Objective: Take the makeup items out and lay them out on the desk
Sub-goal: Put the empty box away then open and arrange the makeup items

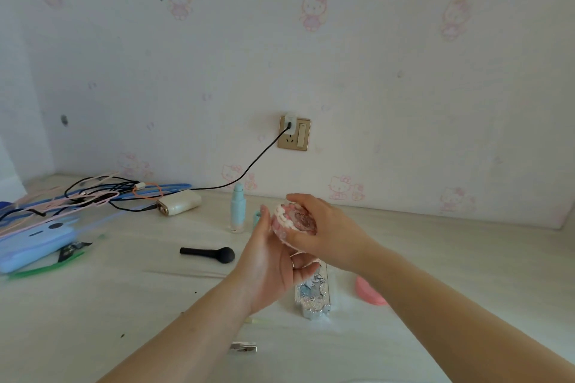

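Above the desk [435, 258], round pink compact [294, 218] face-up, clasped between left hand [270, 264] and right hand [323, 227].

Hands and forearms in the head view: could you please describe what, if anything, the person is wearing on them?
Both the left hand and the right hand are bare, with no gloves. No rings, watch or bracelets show. Both forearms are uncovered right to the frame's bottom edge, so no sleeves are in view. The fingernails look short and unpainted.

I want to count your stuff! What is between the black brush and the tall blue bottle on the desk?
Nothing. In the head view, the desk between the black makeup brush and the light blue bottle is bare.
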`<state>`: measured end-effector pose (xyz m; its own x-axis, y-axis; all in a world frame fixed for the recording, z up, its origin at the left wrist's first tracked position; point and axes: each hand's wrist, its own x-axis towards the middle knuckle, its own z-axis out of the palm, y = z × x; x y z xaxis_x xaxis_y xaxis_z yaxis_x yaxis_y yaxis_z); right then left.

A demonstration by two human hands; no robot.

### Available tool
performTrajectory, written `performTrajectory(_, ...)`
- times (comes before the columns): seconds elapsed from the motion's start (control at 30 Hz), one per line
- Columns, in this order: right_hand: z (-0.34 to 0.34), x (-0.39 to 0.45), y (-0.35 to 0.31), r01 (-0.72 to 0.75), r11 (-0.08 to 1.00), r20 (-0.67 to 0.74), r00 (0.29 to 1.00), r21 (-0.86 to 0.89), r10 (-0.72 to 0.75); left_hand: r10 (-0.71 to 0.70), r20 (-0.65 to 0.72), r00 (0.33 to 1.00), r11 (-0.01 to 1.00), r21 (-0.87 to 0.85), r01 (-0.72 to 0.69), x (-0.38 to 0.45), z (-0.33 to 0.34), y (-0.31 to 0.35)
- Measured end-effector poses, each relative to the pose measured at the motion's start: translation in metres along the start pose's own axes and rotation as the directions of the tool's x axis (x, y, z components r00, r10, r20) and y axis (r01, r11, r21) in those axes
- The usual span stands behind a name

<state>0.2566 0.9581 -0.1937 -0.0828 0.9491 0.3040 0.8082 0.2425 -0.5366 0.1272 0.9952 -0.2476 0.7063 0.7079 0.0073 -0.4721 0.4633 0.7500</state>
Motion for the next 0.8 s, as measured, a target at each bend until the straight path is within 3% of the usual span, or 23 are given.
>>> performTrajectory(0.1,0.000,-0.002,0.004,-0.033,0.999,-0.049,0.998,-0.040,0.031,0.018,-0.040,0.999,1.000,-0.022,-0.019,0.003,0.008,-0.008)
performTrajectory(0.3,-0.003,-0.009,0.010,0.011,0.988,0.021,1.000,-0.157,-0.008,0.005,-0.160,0.987,0.999,-0.042,-0.012,0.007,0.014,-0.013)
performTrajectory(0.4,-0.002,-0.012,0.011,0.011,0.985,-0.031,0.999,-0.173,-0.017,0.002,-0.186,0.983,1.000,-0.016,-0.006,0.008,0.018,-0.015)
performTrajectory(0.63,0.006,-0.016,0.012,-0.010,0.995,-0.139,0.990,-0.100,-0.004,-0.012,-0.237,0.972,1.000,-0.021,0.008,0.012,0.024,-0.018)
performTrajectory(0.73,0.002,-0.014,0.014,-0.099,0.995,-0.225,0.970,-0.009,0.094,-0.074,-0.246,0.966,0.996,-0.064,0.060,0.015,0.026,-0.020)
performTrajectory(0.8,-0.002,-0.011,0.016,-0.155,0.987,-0.190,0.971,-0.039,0.145,-0.121,-0.245,0.962,0.991,-0.086,0.103,0.017,0.023,-0.022)
